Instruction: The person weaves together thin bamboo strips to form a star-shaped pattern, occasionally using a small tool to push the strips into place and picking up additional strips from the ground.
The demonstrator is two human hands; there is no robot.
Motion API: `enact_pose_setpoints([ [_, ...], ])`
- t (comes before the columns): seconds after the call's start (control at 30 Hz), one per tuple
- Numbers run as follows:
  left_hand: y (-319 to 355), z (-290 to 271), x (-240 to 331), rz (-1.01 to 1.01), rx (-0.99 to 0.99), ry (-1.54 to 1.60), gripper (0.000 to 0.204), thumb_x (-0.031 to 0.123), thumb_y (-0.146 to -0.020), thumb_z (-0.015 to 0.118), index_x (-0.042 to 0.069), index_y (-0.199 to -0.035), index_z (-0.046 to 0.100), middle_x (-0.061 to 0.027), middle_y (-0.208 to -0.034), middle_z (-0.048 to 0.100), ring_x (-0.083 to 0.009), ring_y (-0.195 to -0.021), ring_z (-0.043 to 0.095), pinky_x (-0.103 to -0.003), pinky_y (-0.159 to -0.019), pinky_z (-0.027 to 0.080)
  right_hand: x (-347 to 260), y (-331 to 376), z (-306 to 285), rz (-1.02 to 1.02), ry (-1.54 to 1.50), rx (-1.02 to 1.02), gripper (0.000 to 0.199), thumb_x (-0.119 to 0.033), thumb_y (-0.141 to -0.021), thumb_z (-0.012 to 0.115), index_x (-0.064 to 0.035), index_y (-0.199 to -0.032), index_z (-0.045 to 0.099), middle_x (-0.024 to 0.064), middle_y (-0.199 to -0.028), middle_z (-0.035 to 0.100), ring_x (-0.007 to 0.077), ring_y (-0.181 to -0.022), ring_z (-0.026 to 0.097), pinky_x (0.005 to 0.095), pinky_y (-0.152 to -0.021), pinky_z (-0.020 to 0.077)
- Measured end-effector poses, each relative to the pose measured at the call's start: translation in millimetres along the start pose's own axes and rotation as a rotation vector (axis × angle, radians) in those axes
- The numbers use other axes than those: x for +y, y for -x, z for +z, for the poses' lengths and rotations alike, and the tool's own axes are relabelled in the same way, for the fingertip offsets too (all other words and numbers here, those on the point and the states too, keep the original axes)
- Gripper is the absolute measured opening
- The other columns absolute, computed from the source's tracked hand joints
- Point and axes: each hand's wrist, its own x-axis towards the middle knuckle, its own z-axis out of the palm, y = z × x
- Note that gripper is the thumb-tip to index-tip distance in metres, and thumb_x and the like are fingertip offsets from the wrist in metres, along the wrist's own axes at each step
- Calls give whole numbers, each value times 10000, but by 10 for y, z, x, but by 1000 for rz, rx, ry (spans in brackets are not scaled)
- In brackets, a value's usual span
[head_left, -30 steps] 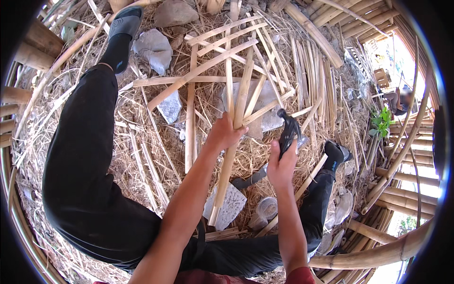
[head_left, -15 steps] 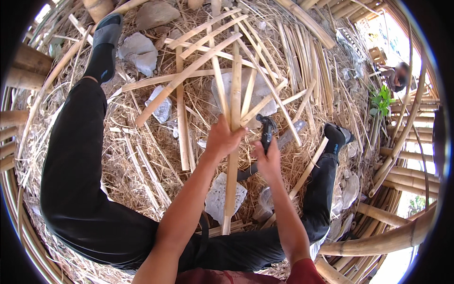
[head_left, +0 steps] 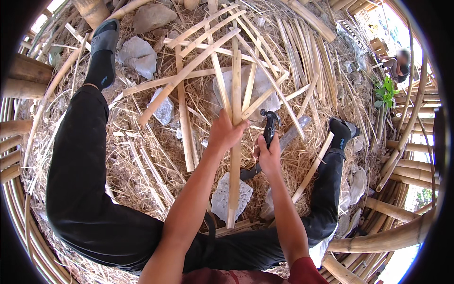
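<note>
My left hand (head_left: 228, 131) is closed around several flat bamboo strips (head_left: 236, 78) where they meet, with its thumb pointing right. From that grip the strips fan out away from me and cross others in a loose lattice. One strip (head_left: 234, 173) runs back toward my lap, over a pale porous stone (head_left: 221, 202). Just to the right, my right hand (head_left: 269, 158) grips a small black claw hammer (head_left: 270, 128), its head up and pointing away from me. The hammer head is apart from the strips. A flat grey stone (head_left: 267, 97) lies beneath the fanned strips.
My legs spread either side on straw-covered ground. Pale rocks (head_left: 137, 57) lie at the far left. A row of bamboo slats (head_left: 318, 71) lies at the far right. A dark curved tool (head_left: 250, 172) rests near my right wrist. A person (head_left: 400, 66) sits beyond green leaves (head_left: 386, 93).
The hammer has shifted slightly away from me and stands more upright in my right hand. My left hand keeps its hold on the strips. The whole view has shifted a little.
</note>
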Motion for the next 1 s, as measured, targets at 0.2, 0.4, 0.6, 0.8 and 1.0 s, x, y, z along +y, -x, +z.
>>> enact_pose_setpoints([
  [0.2, -25, -75, -4, 66, 4, 90, 467, 307, -853, 803, -23, -1114, 600, -166, -918, 717, -267, -836, 719, -403, -778, 554, -36, 60, -155, -44, 123, -8, 238, -234, -1048, 598, -31, -1017, 478, 44, -682, 575, 129, -523, 569, 314, -475, 462],
  [0.4, -60, -49, -124, 146, -1, 218, 472, 284, -859, 803, 6, -1182, 601, -141, -931, 720, -247, -840, 715, -382, -780, 555, -197, 61, -109, -133, 371, -67, 268, -256, -1036, 609, -20, -1026, 481, 134, -711, 620, 274, -615, 644, 421, -574, 498],
  [0.6, -23, -24, -95, 108, 37, 180, 496, 267, -852, 815, -27, -1173, 579, -156, -959, 726, -235, -851, 722, -369, -783, 563, -184, 14, -12, -78, 387, 5, 289, -261, -1021, 618, -1, -1022, 492, 190, -748, 641, 387, -709, 664, 487, -638, 481],
  [0.8, -74, -221, -91, 64, 1, 79, 479, 287, -854, 818, -8, -1138, 568, -132, -910, 716, -203, -800, 710, -357, -740, 561, -17, -74, 116, -346, 470, 143, 303, -275, -1020, 630, -15, -982, 478, 171, -731, 591, 368, -664, 594, 476, -616, 443],
  [1.0, -156, -82, -170, 82, -34, 129, 561, 355, -853, 811, -30, -1154, 537, -160, -879, 735, -263, -798, 747, -380, -765, 590, 6, -147, 152, -291, 372, 48, 292, -249, -1014, 629, 0, -975, 482, 214, -745, 604, 433, -679, 590, 504, -620, 437],
])
